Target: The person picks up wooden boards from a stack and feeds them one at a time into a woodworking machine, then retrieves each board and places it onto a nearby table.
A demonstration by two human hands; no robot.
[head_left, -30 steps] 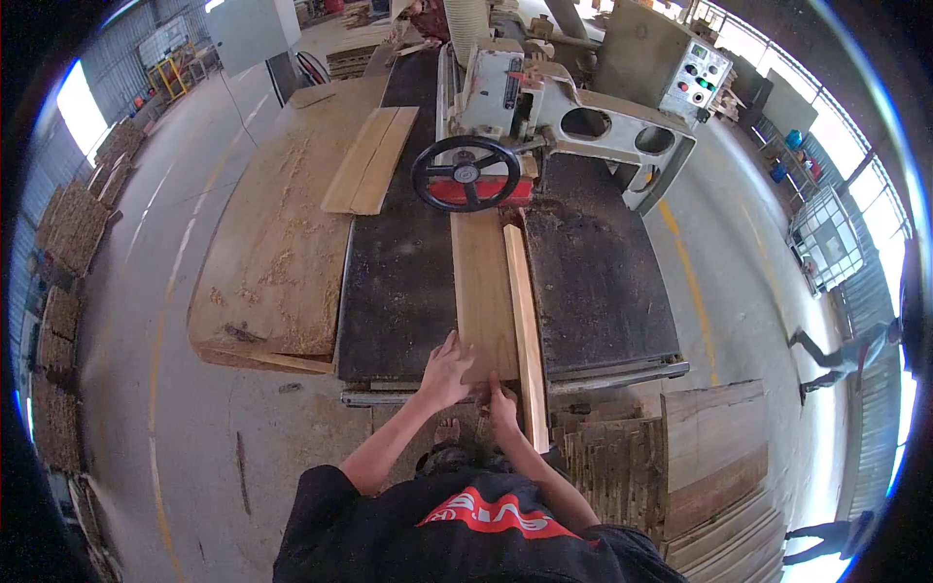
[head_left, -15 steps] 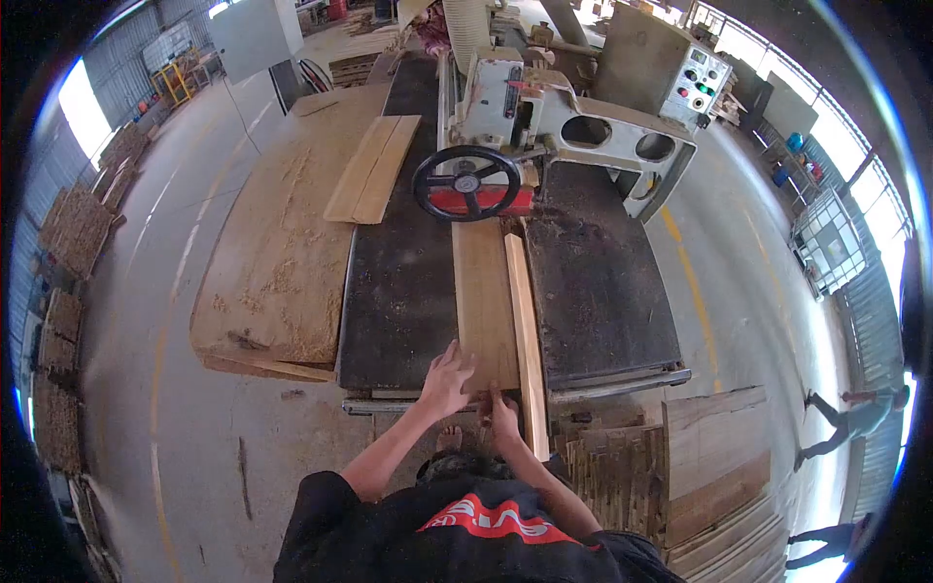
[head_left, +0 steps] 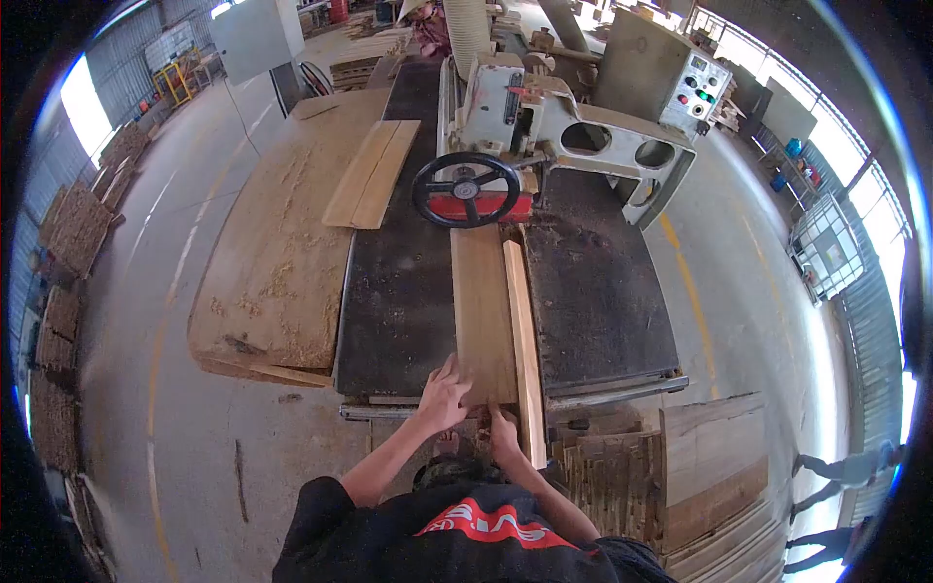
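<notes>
A wooden board [head_left: 483, 301] lies flat on the black machine table, its far end out of sight under the red guard. My left hand [head_left: 444, 398] rests at the board's left near corner, fingers stretched out along the edge. At the near end, my right hand [head_left: 503, 434] has its thumb on the board and its other fingers curled below, mostly hidden. Along the board's right side runs a pale, narrow wooden strip [head_left: 522, 340], which sticks out past the table's front edge. A black handwheel [head_left: 466, 189] stands above the board's far part.
To the left, a split plank [head_left: 374, 175] lies partly on a sawdust-covered wooden surface [head_left: 267, 262]. Stacked boards [head_left: 714, 457] stand at my right. A control box [head_left: 700, 87] sits behind the machine. Another person [head_left: 846, 471] is on the floor at far right.
The whole view has shifted slightly. Both hands keep about the same places at the board's near end. The person at far right has moved lower in the view.
</notes>
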